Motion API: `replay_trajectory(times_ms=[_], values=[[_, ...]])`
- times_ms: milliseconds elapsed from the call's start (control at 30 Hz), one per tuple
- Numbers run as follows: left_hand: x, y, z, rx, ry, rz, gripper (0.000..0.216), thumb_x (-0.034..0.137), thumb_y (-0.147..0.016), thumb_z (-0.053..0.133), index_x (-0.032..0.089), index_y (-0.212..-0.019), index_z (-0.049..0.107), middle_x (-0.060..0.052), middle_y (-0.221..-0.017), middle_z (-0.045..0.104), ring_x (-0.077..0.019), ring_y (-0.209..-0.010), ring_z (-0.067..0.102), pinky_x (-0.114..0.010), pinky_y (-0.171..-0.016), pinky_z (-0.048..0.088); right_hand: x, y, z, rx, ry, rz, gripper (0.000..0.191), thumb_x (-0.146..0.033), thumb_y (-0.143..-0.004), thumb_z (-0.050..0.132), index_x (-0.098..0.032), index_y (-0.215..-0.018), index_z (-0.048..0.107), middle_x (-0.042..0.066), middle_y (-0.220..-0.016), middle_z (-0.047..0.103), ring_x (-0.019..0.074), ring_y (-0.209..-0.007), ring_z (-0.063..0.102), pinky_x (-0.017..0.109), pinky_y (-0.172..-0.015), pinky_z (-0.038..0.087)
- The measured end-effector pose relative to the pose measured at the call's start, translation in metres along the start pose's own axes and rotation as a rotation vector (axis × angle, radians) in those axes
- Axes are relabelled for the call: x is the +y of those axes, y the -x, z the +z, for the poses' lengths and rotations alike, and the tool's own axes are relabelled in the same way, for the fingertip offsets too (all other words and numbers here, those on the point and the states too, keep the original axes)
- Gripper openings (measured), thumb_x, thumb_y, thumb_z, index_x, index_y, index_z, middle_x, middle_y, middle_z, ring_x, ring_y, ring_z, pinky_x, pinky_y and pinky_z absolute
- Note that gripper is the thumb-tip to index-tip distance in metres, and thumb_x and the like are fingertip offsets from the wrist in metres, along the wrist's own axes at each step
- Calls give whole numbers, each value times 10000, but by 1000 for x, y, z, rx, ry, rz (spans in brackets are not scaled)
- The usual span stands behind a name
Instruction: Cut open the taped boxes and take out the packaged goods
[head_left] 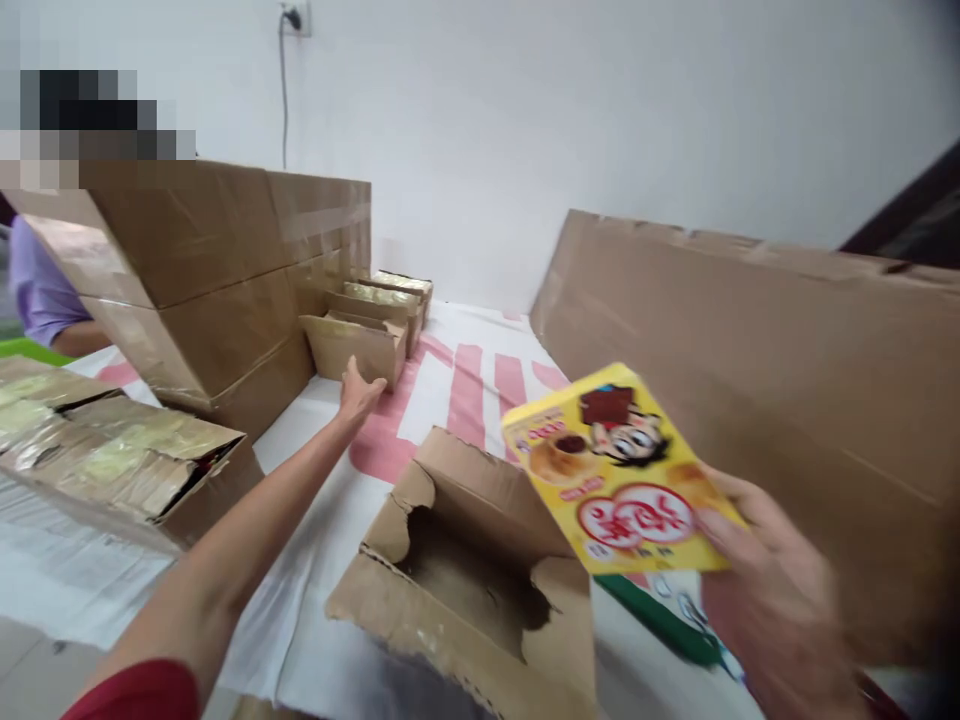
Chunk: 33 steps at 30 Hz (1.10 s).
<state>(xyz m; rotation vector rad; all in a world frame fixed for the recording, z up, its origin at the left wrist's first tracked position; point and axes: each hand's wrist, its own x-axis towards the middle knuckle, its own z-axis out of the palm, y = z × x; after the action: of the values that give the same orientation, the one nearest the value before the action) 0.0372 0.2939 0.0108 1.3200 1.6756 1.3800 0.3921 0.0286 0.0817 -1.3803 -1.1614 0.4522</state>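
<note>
My right hand (776,570) grips a yellow snack box (600,480) by its lower right side, with a cartoon face and red lettering on the front. It is held above and to the right of an open cardboard carton (465,620), whose flaps stand up and whose visible inside holds nothing. My left hand (363,392) reaches forward, fingers apart, at the front of a small cardboard box (349,345). Whether the fingertips touch that box is hard to tell.
Stacked large cartons (225,290) form a wall at left, with a person's purple sleeve (49,280) behind. Taped cartons (112,450) lie at near left. A cardboard sheet (735,380) stands at right. A dark green object (660,620) lies under my right hand.
</note>
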Motion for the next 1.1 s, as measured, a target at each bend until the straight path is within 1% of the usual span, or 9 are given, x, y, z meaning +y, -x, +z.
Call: replay_trajectory(times_ms=[100,200,333,433,567,667,767,933,1100], values=[[38,53,-35,-174,93,113,608,421,-792,714,133,-1322,640,-135,-1164,731,-281,-1000,725,-420,-906,586,-36,0,18,-51,-167,88,462,-543,-734,826,-262,-1076,690,99,-1100,783,330,-943,774,424,-746,655],[80,107,-75,-405,191,315,580,521,-754,791,144,-1192,738,-31,-753,711,-177,-670,657,-296,-645,558,-64,5,26,-195,-232,55,474,-534,-711,839,-243,-1055,693,59,-946,789,268,-783,760,378,-674,639],[121,161,-107,-667,236,429,606,511,-696,870,191,-1198,756,-36,-773,735,-149,-600,610,-248,-510,482,-89,16,29,-383,-203,-22,478,-552,-729,834,-228,-1057,707,53,-956,786,255,-798,748,359,-694,628],[127,183,-116,-756,272,405,564,522,-724,857,200,-1177,761,-60,-831,754,-154,-614,618,-244,-491,467,-99,20,26,-449,-182,-65,563,-615,-718,842,-236,-1111,705,66,-1047,774,261,-882,746,355,-731,625],[116,193,-123,-669,347,337,586,537,-738,846,170,-1184,748,-69,-849,753,-124,-597,579,-225,-492,456,-97,23,17,-453,-218,-149,876,-651,-645,892,-291,-1378,577,108,-1367,672,281,-1126,696,377,-869,615],[115,194,-124,-582,393,332,591,554,-731,839,165,-1168,753,-64,-882,755,-105,-587,546,-222,-489,456,-98,21,18,-455,-161,-161,721,-596,-718,865,-252,-1304,625,115,-1257,720,264,-1074,699,394,-877,607],[128,191,-122,-512,432,376,578,577,-739,821,163,-1138,765,-55,-908,763,-83,-557,499,-218,-482,444,-111,11,28,-406,-171,-181,562,-545,-755,840,-220,-1182,673,105,-1175,744,246,-1010,700,404,-875,602],[154,184,-127,-408,467,528,608,562,-772,814,164,-1220,718,-77,-1029,778,-115,-658,593,-220,-543,474,-131,-11,46,-321,-217,-330,623,-506,-721,862,-240,-1233,626,85,-1184,720,228,-1018,681,391,-896,592],[145,175,-135,-364,409,638,595,549,-820,772,169,-1270,684,-99,-1151,750,-174,-802,659,-275,-675,530,-124,-15,58,-356,-160,-379,612,-497,-743,832,-254,-1266,626,83,-1198,718,241,-1022,671,375,-804,597]])
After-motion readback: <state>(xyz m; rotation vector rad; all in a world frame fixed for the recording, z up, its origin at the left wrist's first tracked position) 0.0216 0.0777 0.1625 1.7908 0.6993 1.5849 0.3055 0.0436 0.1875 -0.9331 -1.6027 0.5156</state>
